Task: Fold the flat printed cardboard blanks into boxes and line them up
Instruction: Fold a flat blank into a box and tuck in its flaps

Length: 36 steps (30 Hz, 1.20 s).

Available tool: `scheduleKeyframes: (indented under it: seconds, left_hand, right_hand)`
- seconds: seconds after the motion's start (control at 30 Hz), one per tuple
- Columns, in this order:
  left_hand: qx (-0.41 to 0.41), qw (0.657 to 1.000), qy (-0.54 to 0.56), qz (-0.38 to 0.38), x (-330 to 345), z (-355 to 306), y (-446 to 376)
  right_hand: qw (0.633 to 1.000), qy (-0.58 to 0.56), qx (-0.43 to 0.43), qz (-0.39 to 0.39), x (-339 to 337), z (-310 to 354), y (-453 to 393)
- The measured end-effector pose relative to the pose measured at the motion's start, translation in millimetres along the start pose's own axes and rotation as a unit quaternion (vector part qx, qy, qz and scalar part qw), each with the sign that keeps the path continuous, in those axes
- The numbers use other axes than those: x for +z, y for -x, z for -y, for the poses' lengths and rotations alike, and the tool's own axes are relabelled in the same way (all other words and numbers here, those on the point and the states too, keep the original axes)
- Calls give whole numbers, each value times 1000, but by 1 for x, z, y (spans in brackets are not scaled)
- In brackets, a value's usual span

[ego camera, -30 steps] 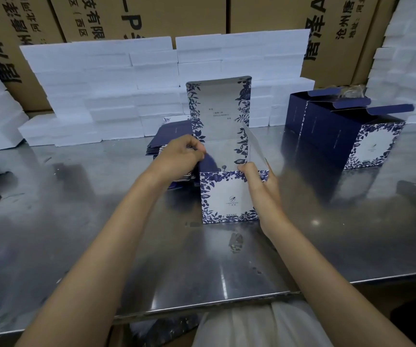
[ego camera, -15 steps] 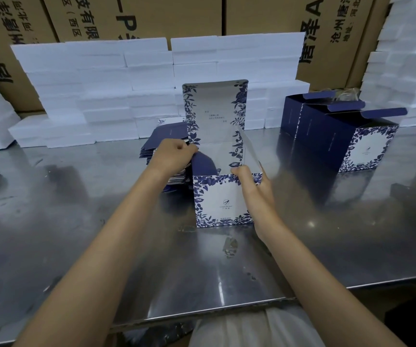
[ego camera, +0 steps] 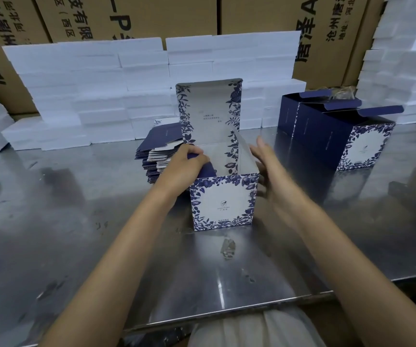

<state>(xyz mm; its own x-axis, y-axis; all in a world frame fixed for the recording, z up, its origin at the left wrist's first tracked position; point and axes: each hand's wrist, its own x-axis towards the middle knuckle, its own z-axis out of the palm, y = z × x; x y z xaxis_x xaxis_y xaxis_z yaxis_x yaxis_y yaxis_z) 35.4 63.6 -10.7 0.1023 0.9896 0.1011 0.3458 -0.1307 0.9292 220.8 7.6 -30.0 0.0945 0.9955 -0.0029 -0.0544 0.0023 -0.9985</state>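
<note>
The right hand (ego camera: 268,171) has let go of the blue-and-white flowered cardboard box (ego camera: 223,202) in the middle of the shiny metal worktop (ego camera: 76,246) and now spreads flat at its 3 o'clock side, while the left hand (ego camera: 185,164) still pinches the dark blue side flap (ego camera: 208,169), so this box looks nearly folded.

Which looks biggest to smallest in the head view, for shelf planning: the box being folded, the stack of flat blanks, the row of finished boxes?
1. Row of finished boxes.
2. Box being folded, though nearer the camera.
3. Stack of flat blanks, partly hidden.
</note>
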Motion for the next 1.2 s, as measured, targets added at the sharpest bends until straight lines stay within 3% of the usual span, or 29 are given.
scheduleKeyframes:
  seconds: [0.1, 0.17, 0.27, 0.5, 1.2]
  left_hand:
    - [-5, 1000, 13, 17, 0, 3, -2]
    - [-4, 1000, 8, 21, -1, 3, -3]
    - [-5, 1000, -3, 31, -1, 2, -5]
    - [-6, 999, -14, 48, -4, 1, -2]
    - [-3, 995, -65, 81, -6, 0, -2]
  right_hand:
    - [989, 146, 16, -24, -15, 18, -2]
    - [975, 216, 36, 40, -22, 24, 0]
    - [969, 222, 42, 101, -22, 32, -1]
    - [940, 327, 46, 87, -18, 53, -13]
    - [947, 320, 7, 28, -13, 39, -47]
